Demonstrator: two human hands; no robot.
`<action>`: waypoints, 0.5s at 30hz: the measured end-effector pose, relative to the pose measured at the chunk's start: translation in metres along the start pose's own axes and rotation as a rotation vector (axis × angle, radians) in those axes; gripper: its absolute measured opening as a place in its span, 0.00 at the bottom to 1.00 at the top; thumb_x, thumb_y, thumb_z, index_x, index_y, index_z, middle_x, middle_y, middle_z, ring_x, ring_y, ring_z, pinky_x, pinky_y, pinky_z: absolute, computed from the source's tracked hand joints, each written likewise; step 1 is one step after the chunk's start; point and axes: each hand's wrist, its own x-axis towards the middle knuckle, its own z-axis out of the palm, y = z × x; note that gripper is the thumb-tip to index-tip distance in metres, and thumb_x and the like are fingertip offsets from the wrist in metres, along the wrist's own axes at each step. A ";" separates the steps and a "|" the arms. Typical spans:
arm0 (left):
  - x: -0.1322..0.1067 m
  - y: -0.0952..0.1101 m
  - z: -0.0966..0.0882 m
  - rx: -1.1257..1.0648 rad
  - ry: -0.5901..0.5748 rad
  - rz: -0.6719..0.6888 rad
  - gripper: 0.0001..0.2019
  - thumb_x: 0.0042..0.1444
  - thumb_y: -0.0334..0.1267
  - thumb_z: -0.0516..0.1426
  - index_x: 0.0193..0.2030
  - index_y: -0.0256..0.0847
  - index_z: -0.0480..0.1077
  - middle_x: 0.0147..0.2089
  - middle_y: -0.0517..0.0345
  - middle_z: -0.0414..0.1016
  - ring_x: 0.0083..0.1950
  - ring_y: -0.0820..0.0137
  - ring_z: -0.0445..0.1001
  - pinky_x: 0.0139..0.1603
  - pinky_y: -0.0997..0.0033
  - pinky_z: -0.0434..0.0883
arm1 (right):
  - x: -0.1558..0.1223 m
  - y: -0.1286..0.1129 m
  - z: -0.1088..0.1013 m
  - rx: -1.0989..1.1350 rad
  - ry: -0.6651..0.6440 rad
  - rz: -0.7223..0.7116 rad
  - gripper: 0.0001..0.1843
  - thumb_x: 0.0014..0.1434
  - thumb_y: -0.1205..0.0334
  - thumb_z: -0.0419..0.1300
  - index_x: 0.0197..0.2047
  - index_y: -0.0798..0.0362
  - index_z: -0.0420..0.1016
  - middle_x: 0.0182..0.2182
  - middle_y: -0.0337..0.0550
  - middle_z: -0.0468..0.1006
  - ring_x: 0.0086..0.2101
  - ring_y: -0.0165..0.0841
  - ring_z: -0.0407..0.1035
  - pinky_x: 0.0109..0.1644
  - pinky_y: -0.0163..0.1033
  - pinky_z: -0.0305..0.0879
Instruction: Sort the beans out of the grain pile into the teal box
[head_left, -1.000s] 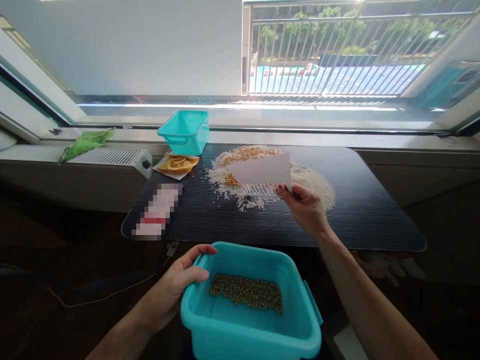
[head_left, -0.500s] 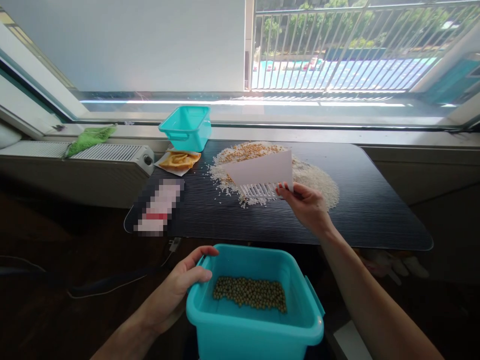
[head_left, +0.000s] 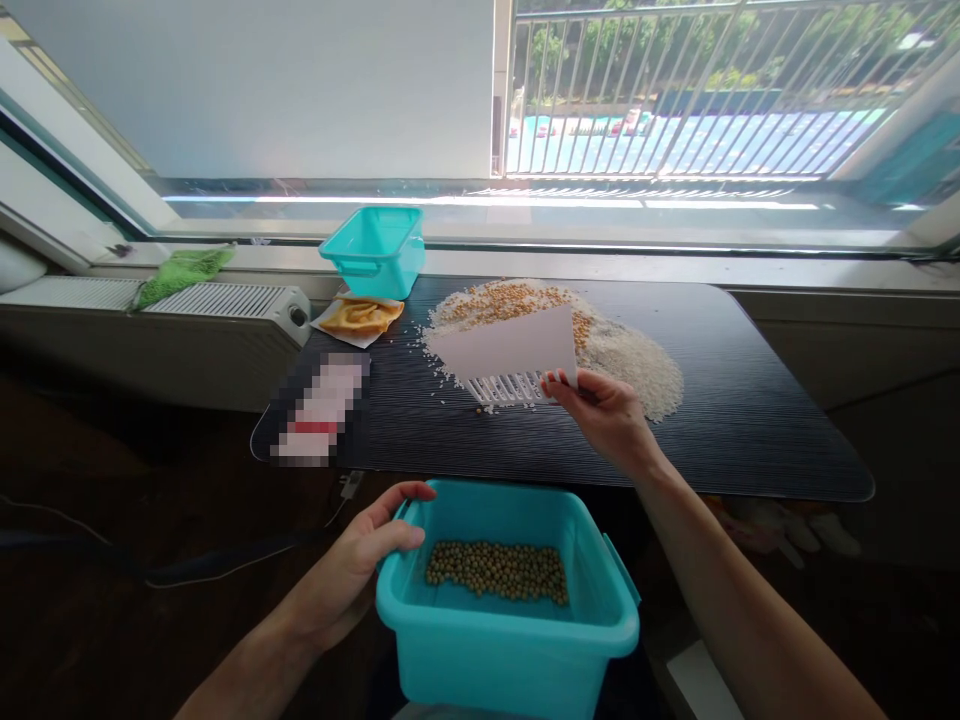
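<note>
My left hand point(head_left: 375, 545) grips the left rim of a turquoise plastic tub point(head_left: 510, 625), thumb inside and fingers outside. Dried greenish peas point(head_left: 496, 572) cover part of the tub's floor. My right hand point(head_left: 604, 410) pinches the lower right corner of a white card point(head_left: 510, 345) with a row of slots along its lower edge. The card is tilted over a heap of white rice point(head_left: 637, 370) and hides part of it. Yellow-orange dried peas or chickpeas point(head_left: 517, 295) lie on the far side of the heap. A few grains are scattered near the card's slotted edge.
The dark table point(head_left: 742, 430) stands against the window sill. A second turquoise tub point(head_left: 379, 262) is at its back left, beside a folded yellow cloth point(head_left: 364, 316) on white paper. A blurred-out item point(head_left: 322, 410) lies front left. A green cloth point(head_left: 184, 272) rests on the radiator point(head_left: 150, 330).
The card in my right hand has shifted slightly left and a little downward, uncovering more of the yellow grains at its right. The tub in my left hand has risen slightly and tilted.
</note>
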 end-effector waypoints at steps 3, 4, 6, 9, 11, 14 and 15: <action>0.001 -0.002 -0.004 0.021 0.033 0.009 0.26 0.43 0.35 0.63 0.51 0.46 0.64 0.45 0.55 0.74 0.43 0.56 0.76 0.45 0.55 0.72 | -0.002 0.001 0.006 0.013 -0.049 -0.017 0.16 0.52 0.49 0.63 0.26 0.53 0.74 0.23 0.37 0.72 0.28 0.31 0.69 0.33 0.35 0.66; 0.001 -0.002 -0.005 0.029 0.048 0.014 0.26 0.43 0.36 0.63 0.52 0.46 0.64 0.45 0.56 0.74 0.42 0.58 0.76 0.45 0.57 0.72 | -0.002 0.002 0.008 0.016 -0.056 -0.019 0.15 0.52 0.49 0.63 0.25 0.53 0.74 0.23 0.37 0.72 0.28 0.31 0.68 0.34 0.35 0.66; 0.002 -0.003 -0.006 0.045 0.067 0.022 0.27 0.43 0.36 0.63 0.52 0.46 0.63 0.44 0.57 0.73 0.39 0.61 0.76 0.43 0.60 0.72 | -0.003 0.001 0.009 0.023 -0.072 -0.016 0.15 0.52 0.49 0.63 0.26 0.53 0.75 0.23 0.37 0.73 0.28 0.31 0.68 0.34 0.35 0.66; 0.001 -0.002 -0.006 0.053 0.076 0.025 0.27 0.44 0.36 0.63 0.52 0.45 0.62 0.42 0.57 0.73 0.34 0.66 0.75 0.40 0.64 0.71 | -0.007 -0.005 0.003 0.038 -0.103 0.019 0.14 0.52 0.50 0.63 0.28 0.53 0.77 0.25 0.38 0.75 0.29 0.31 0.69 0.36 0.36 0.66; 0.000 -0.002 -0.006 0.049 0.069 0.018 0.26 0.45 0.36 0.63 0.52 0.46 0.62 0.42 0.57 0.73 0.33 0.67 0.74 0.39 0.64 0.71 | -0.011 -0.013 -0.005 0.053 -0.160 0.076 0.14 0.51 0.50 0.64 0.29 0.53 0.79 0.26 0.40 0.77 0.30 0.32 0.70 0.36 0.36 0.67; 0.000 -0.001 -0.007 0.044 0.049 0.015 0.25 0.47 0.35 0.62 0.52 0.46 0.62 0.43 0.57 0.73 0.35 0.65 0.74 0.42 0.61 0.71 | -0.015 -0.022 -0.016 0.092 -0.282 0.155 0.15 0.48 0.49 0.65 0.30 0.53 0.80 0.27 0.42 0.79 0.30 0.34 0.72 0.36 0.38 0.68; 0.000 -0.001 -0.008 0.045 0.042 0.020 0.24 0.47 0.35 0.62 0.52 0.46 0.62 0.44 0.56 0.72 0.35 0.65 0.74 0.43 0.60 0.71 | -0.015 -0.023 -0.018 0.101 -0.264 0.156 0.15 0.48 0.49 0.66 0.30 0.53 0.80 0.27 0.42 0.80 0.30 0.34 0.72 0.36 0.38 0.69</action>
